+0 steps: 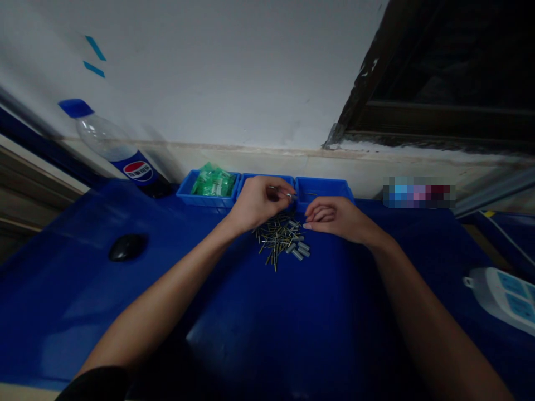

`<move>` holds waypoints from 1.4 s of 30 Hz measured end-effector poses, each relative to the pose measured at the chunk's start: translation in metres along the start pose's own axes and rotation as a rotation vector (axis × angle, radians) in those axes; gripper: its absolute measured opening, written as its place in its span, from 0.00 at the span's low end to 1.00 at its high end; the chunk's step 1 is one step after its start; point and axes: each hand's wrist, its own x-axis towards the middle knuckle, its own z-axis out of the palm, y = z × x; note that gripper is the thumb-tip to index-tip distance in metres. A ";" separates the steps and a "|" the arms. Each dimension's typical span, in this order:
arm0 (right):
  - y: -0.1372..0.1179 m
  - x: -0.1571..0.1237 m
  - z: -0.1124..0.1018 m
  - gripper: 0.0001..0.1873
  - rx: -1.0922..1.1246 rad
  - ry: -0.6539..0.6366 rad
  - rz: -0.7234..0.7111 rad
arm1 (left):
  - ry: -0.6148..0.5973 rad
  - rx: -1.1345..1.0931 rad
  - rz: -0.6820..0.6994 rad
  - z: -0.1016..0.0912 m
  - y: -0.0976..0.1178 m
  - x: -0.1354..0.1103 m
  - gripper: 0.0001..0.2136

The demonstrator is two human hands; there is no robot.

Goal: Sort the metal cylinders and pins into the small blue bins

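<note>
My left hand is pinched shut on a small silver metal piece, held above a loose pile of thin brass-coloured pins on the blue table. My right hand rests on the table just right of the pile, fingers curled loosely and pointing left, with nothing visible in them. Several short silver sleeves lie at the right edge of the pile. Behind both hands stand three blue bins in a row; the left bin holds green packets.
A Pepsi bottle leans at the back left. A black mouse-like object lies on the table at left. A white power strip sits at the right edge. The middle bin and right bin stand against the wall.
</note>
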 end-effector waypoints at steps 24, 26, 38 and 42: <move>0.003 -0.005 0.011 0.14 -0.316 -0.140 -0.064 | -0.025 0.291 0.122 -0.002 0.000 -0.003 0.12; -0.002 -0.006 0.007 0.13 -0.290 -0.108 -0.059 | -0.041 0.290 0.130 -0.001 0.002 -0.004 0.12; -0.019 -0.007 -0.003 0.14 0.127 0.093 -0.054 | -0.161 0.046 0.017 0.006 0.004 -0.005 0.12; -0.020 -0.007 0.001 0.16 0.250 0.167 -0.113 | -0.207 -0.146 -0.026 0.008 0.005 -0.005 0.12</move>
